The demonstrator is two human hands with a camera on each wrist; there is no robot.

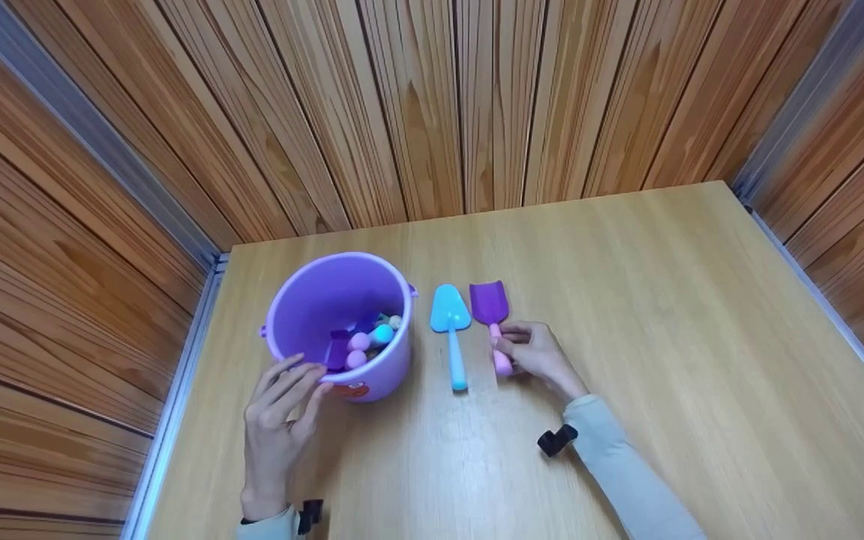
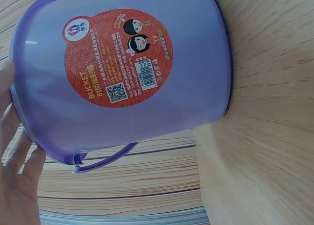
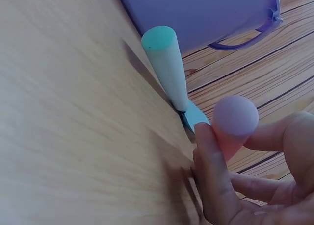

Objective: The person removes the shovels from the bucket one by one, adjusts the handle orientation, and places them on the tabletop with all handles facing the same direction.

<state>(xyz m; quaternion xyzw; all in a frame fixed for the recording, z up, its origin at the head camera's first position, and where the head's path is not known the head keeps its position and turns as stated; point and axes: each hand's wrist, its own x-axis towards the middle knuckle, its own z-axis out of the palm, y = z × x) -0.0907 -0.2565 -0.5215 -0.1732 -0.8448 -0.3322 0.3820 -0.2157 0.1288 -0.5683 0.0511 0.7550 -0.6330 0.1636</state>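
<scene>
At the left stands a purple bucket, upright, with a round red label. My left hand rests its fingers on the near rim, fairly straight. With the right hand I pinch the pink handle of a toy shovel that has a dark purple blade. In the right wrist view the pink handle's round end shows between thumb and fingers. A light blue toy trowel lies between the bucket and the shovel, handle toward me.
Inside the bucket are pink balls, a turquoise ball and dark purple pieces. The bucket's handle hangs on its far side. Wood-panelled walls border the wooden table at the back and sides.
</scene>
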